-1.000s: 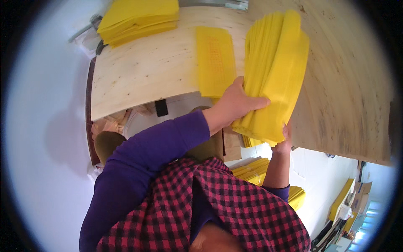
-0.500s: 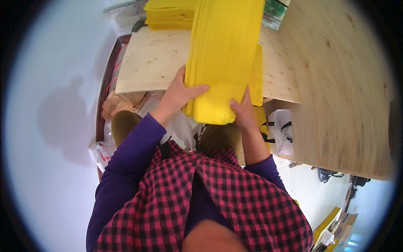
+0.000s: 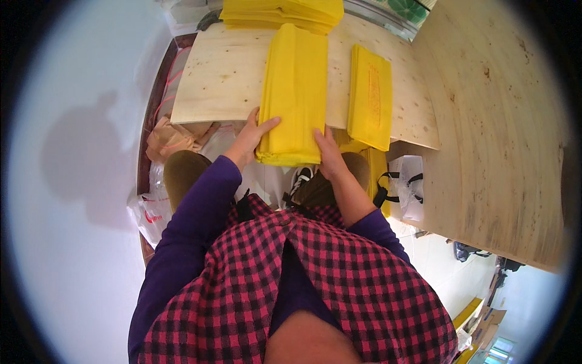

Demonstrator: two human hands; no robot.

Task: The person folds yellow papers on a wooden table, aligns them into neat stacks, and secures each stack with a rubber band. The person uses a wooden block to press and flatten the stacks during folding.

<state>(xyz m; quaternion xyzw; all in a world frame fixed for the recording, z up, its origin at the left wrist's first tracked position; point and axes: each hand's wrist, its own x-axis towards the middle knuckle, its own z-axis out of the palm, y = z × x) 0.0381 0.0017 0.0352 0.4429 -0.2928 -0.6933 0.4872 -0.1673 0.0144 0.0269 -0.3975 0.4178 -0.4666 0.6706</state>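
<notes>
A thick stack of folded yellow cloth pieces is between my two hands, its near end jutting past the front edge of the wooden tabletop. My left hand is closed on the near left side, thumb on top. On the near right side my right hand grips the stack, thumb up and its other fingers mostly hidden. To the right lies a thinner yellow folded bundle with red print, its near end over the edge. A larger yellow pile rests at the back of the tabletop.
A tall wooden panel rises on the right. Crumpled brown paper and a white plastic bag are at the left, by the wall. Below the tabletop at right is a white bag with black straps. My knees are beneath the front edge.
Both hands have brought the yellow stack down from nearer the camera and slightly left, toward the tabletop. The printed bundle at right, partly covered before, now shows whole.
</notes>
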